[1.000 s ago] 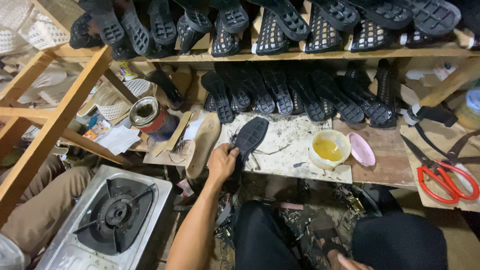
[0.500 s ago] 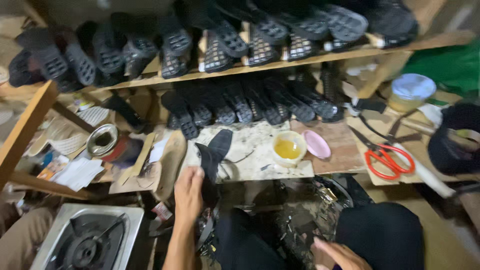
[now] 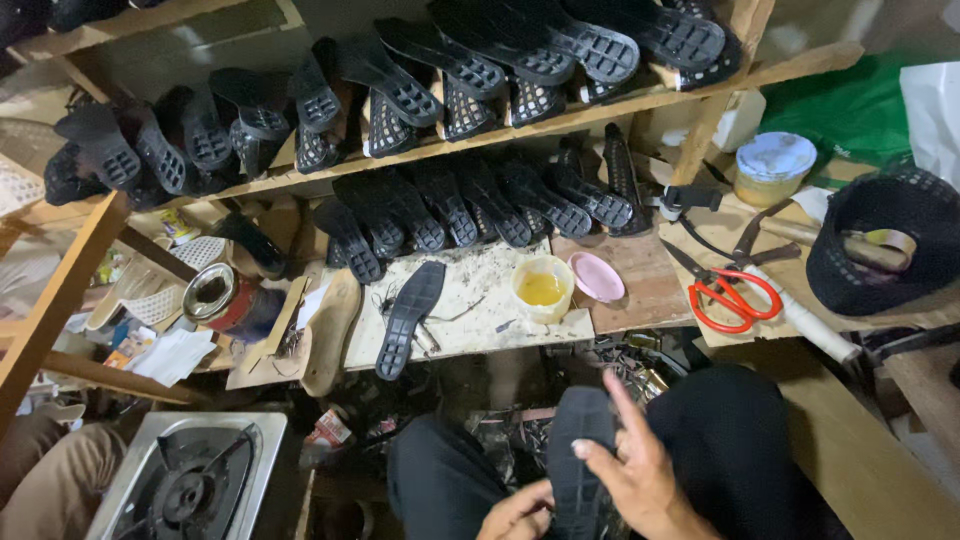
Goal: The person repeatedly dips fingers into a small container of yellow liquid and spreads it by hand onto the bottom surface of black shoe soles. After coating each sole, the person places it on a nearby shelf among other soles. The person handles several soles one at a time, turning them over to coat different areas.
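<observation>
A cramped workshop of rough wooden shelves (image 3: 640,100) packed with black rubber soles surrounds me; low over my lap I hold a black rubber shoe sole (image 3: 580,455) upright; my left hand (image 3: 515,515) pinches its lower edge with fingers curled shut, while my right hand (image 3: 640,480) rests against its side, thumb on the face, fingers loosely spread; beyond that sole, on the speckled work board (image 3: 480,310), lies another flat black sole (image 3: 405,315); right of it a yellow glue cup (image 3: 541,288), a pink lid (image 3: 596,275), then red-handled scissors (image 3: 735,298).
</observation>
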Demonstrator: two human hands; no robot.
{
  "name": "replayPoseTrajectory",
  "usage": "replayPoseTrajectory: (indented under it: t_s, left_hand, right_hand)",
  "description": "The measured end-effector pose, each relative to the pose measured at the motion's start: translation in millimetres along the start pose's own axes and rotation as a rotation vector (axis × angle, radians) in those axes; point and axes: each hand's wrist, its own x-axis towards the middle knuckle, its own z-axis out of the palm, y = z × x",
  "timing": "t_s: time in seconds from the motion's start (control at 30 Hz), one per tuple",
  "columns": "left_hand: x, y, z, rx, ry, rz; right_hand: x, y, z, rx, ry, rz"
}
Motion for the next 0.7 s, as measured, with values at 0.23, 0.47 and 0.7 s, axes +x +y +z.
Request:
replayPoseTrajectory:
  t_s: [0.23, 0.47, 0.7]
  left_hand:
    - [-9, 28, 12, 0.075, 0.095, 0.092]
    - [-10, 5, -13, 0.232, 0.408, 0.308]
    - [-22, 0, -27, 0.019, 0.539, 0.181]
  right_hand:
    - [-6, -9, 24, -0.179, -0.186, -0.048]
    - [25, -12, 19, -0.195, -0.182, -0.225]
    - [28, -1, -8, -0.649, -0.04, -0.091]
